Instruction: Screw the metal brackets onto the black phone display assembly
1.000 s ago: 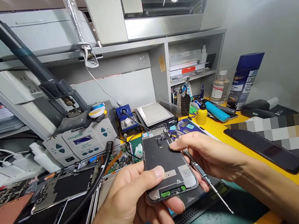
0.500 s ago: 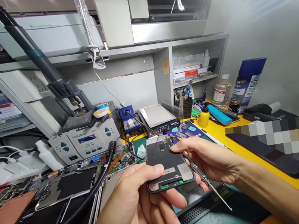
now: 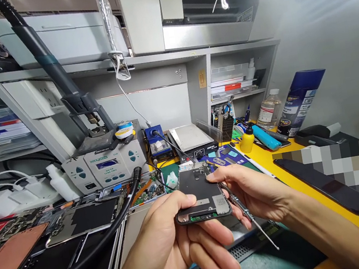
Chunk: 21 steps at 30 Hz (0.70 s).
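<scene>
A phone screen assembly [image 3: 195,189], its dark metal back facing up, is held between both hands above the bench. My left hand [image 3: 184,229] grips its near left side, thumb on top and fingers beneath. At the far right edge my right hand [image 3: 242,188] pinches the same assembly between thumb and fingers. That hand also keeps a thin screwdriver [image 3: 246,211] against its fingers, the shaft pointing down to the right. Green strips and a small square code show along the near end of the assembly. Its underside is hidden.
Left stand a hot air station [image 3: 109,164], a black hose [image 3: 94,261] and opened devices [image 3: 84,220]. Behind the hands are a flat heating plate [image 3: 191,138] and a soldering station [image 3: 157,142]. A yellow bottle [image 3: 247,141] and a black phone [image 3: 324,186] lie to the right.
The near end of the screen assembly has tilted slightly, and the left fingers beneath it have shifted right. The whole view has moved a little. Both hands keep their hold.
</scene>
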Tool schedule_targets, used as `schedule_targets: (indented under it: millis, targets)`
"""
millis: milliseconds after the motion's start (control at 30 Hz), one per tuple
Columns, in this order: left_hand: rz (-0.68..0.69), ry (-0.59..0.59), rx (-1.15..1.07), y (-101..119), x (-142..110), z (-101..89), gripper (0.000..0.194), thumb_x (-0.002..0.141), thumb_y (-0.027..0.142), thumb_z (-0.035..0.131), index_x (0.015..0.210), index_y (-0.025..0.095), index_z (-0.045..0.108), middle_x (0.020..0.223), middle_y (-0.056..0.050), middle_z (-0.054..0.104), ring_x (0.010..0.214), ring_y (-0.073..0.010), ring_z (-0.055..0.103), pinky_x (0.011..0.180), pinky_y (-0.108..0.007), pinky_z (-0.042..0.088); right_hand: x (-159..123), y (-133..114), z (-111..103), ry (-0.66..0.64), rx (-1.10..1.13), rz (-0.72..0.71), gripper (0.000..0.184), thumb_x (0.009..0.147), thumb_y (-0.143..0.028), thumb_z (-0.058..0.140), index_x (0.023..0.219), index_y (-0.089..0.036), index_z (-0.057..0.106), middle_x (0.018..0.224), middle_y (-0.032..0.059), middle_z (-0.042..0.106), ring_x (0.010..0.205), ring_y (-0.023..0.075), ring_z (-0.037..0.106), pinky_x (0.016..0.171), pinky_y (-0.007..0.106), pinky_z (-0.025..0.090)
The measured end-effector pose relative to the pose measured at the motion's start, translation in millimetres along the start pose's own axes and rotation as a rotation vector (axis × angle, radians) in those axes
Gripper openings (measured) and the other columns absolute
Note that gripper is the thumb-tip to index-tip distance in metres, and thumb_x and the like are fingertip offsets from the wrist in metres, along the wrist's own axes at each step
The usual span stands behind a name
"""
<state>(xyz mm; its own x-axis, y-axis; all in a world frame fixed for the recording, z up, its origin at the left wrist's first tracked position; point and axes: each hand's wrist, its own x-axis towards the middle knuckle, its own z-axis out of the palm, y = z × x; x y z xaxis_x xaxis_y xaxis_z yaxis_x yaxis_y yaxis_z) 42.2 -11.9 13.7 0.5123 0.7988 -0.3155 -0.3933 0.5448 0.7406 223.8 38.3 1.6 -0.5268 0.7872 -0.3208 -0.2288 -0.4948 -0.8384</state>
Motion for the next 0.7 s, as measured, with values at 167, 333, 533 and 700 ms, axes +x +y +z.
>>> schedule_targets:
  millis: [167, 333, 533, 700]
  targets:
    - [0.002, 0.014, 0.043, -0.3, -0.6, -0.5, 0.033, 0.093, 0.028, 0.056, 0.068, 0.011, 0.068, 0.051, -0.004, 0.07, 0.035, -0.0152, 0.065, 0.03, -0.02, 0.051, 0.9, 0.5, 0.6, 0.018, -0.014, -0.001, 0.031, 0.085, -0.025, 0.057, 0.056, -0.014, 0.059, 0.044, -0.001, 0.056, 0.032, 0.0113, 0.055, 0.026, 0.02, 0.051]
    - [-0.005, 0.006, 0.016, -0.6, -0.3, -1.0, 0.037, 0.095, 0.023, 0.049, 0.067, 0.009, 0.068, 0.053, -0.006, 0.071, 0.035, -0.0156, 0.065, 0.029, -0.02, 0.051, 1.9, 2.9, 0.7, 0.024, -0.024, 0.019, 0.033, 0.086, -0.023, 0.054, 0.054, -0.014, 0.058, 0.042, -0.0012, 0.053, 0.031, 0.0115, 0.054, 0.025, 0.02, 0.05]
    - [0.019, -0.034, -0.022, -2.7, 0.2, -2.8, 0.041, 0.097, 0.02, 0.043, 0.073, 0.006, 0.073, 0.051, -0.008, 0.071, 0.035, -0.0176, 0.066, 0.03, -0.02, 0.051, 3.0, 3.5, 2.3, 0.034, -0.022, 0.022, 0.033, 0.086, -0.022, 0.054, 0.055, -0.014, 0.058, 0.045, -0.0032, 0.052, 0.031, 0.0105, 0.053, 0.024, 0.02, 0.05]
    - [0.052, -0.032, -0.008, -4.0, 1.1, -3.3, 0.047, 0.096, 0.02, 0.042, 0.063, 0.006, 0.072, 0.054, -0.008, 0.072, 0.038, -0.0182, 0.068, 0.032, -0.021, 0.052, 4.1, 4.9, 2.6, 0.03, -0.02, 0.023, 0.034, 0.087, -0.022, 0.054, 0.054, -0.014, 0.058, 0.044, -0.003, 0.052, 0.03, 0.0107, 0.052, 0.024, 0.021, 0.05]
